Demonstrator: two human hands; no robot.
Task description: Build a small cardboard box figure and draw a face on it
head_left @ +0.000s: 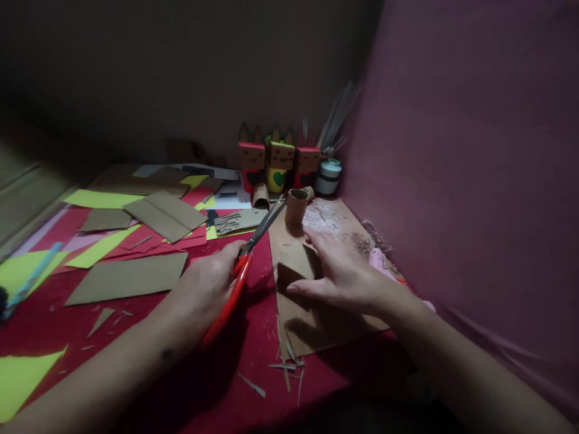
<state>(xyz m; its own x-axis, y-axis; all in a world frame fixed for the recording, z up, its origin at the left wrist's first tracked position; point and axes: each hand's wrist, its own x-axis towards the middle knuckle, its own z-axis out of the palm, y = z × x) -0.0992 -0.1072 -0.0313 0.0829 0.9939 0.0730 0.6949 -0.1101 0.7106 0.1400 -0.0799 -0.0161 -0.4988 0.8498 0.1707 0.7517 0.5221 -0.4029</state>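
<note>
My left hand (205, 289) is closed around the red handles of a pair of scissors (253, 241), whose blades point up and right toward a cardboard tube (296, 206). My right hand (341, 274) lies open, fingers spread flat, on a brown sheet of paper (312, 325) with a folded part under the fingertips. The brown sheet rests on red paper (253, 386) that covers the table.
Brown, yellow-green and red paper pieces (129, 278) are scattered at left, with thin paper scraps (284, 364) in front. Three paper-tube figures (278, 160) and a small white jar (329, 176) stand at the back. A dark pink wall (474, 181) closes the right side.
</note>
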